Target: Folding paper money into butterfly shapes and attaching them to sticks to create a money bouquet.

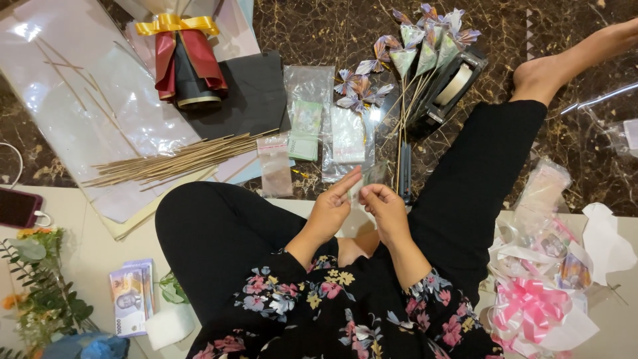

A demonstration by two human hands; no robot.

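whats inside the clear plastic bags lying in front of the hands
The middle clear bag holds a folded green banknote stack. The right bag holds pale notes; their details are blurred. The small bag looks empty.

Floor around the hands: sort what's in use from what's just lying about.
In use: left hand and right hand hold a small clear plastic sleeve.

Lying about: bundle of thin wooden sticks, black tape dispenser, pink ribbon bow, stack of banknotes.

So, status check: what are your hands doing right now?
Left hand and right hand together pinch a small clear plastic sleeve above the lap. Wooden sticks lie left. Nothing in between.
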